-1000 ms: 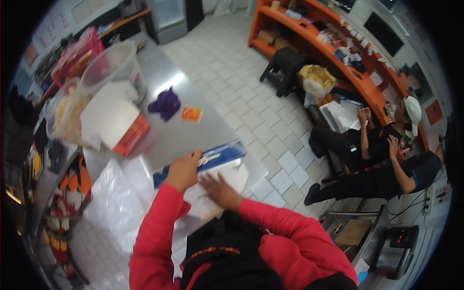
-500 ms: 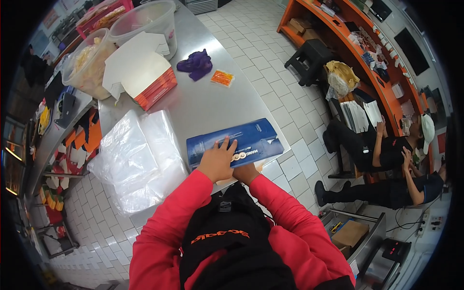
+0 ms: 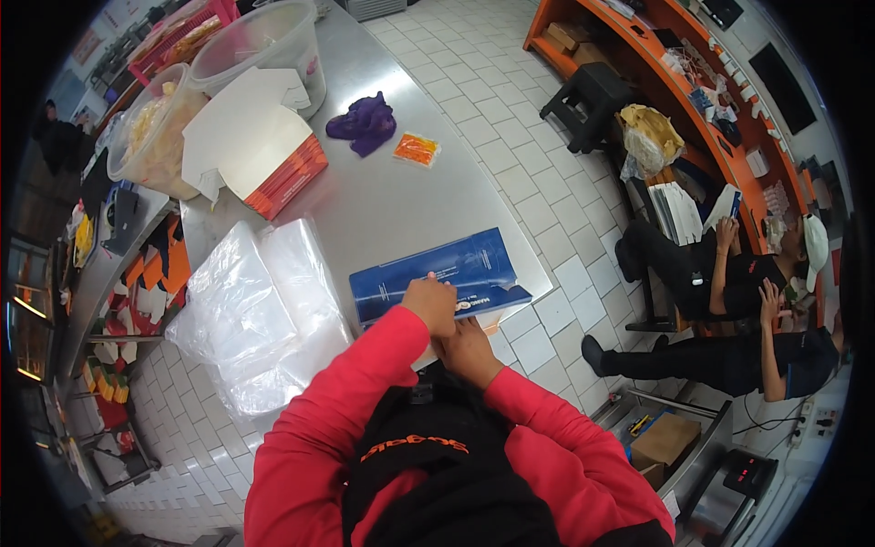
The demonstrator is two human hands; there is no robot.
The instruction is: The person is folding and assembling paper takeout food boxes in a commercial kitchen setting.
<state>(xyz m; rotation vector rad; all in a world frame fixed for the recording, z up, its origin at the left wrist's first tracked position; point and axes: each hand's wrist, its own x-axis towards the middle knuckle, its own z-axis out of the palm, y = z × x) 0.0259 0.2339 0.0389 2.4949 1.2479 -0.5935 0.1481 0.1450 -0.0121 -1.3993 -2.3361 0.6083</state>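
Observation:
A flat blue cardboard carton (image 3: 410,272) with white print lies at the near right corner of the steel table. My left hand (image 3: 432,304) has its fingers curled at the middle of the carton's near edge, pinching there. Just below it, close to my body, my right hand (image 3: 468,354) is closed at the same edge, its fingertips against the carton. Part of a brownish inner surface shows beside the right hand. To the left of the carton rests a stack of clear plastic bags (image 3: 260,305).
Farther back on the steel table (image 3: 365,201) are an open red-and-white box (image 3: 283,178), a purple cloth (image 3: 365,124), an orange sachet (image 3: 417,149) and clear tubs (image 3: 150,137). At right, two people in black sit near an orange counter (image 3: 656,68) and a black stool (image 3: 588,105).
My left hand has gone from lying spread on the carton to curled at its near edge, moving right. My right hand has come back slightly toward my body.

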